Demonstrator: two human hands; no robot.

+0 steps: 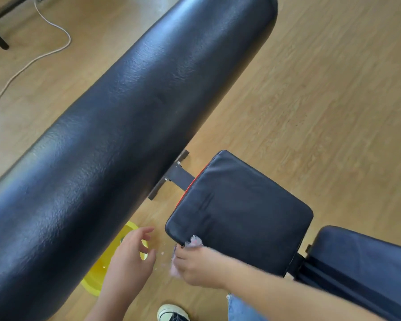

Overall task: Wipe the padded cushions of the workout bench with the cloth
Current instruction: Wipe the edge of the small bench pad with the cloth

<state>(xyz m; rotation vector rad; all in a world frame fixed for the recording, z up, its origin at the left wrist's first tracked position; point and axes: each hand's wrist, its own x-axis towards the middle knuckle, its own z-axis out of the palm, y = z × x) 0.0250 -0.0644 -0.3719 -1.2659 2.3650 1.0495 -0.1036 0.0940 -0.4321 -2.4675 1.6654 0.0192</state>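
- Long back cushion [130,126], black, glossy: long axis runs diagonally from the bottom-left of the view to the top-right, far end rounded off near the top edge.
- Seat cushion [243,212], dark, squarish with rounded corners, sits just past the long cushion's lower side, joined to it by a dark metal bracket [178,174]; a red strip shows along its near-left edge.
- A third dark pad [366,258] lies at the right edge of the view, linked to the seat cushion by black frame parts.
- Right hand [199,266] at the seat cushion's near-left corner, grip curled tight on a pale pink cloth [193,242]; the cloth is bunched, pokes out above and below the fingers and touches the cushion's corner edge.
- Left hand [131,253] hovers over the floor between the long cushion and the seat cushion, grip spread, fingers loosely bent, pinching nothing.
- Yellow basin [95,280] on the wooden floor [322,100], partly hidden under the long cushion and behind the left hand.
- Small wet spots on the floor between the two hands.
- White cable [33,59] snakes over the floor at top left.
- Shoe toe [171,313] and a bit of blue jeans [241,309] at the bottom edge.
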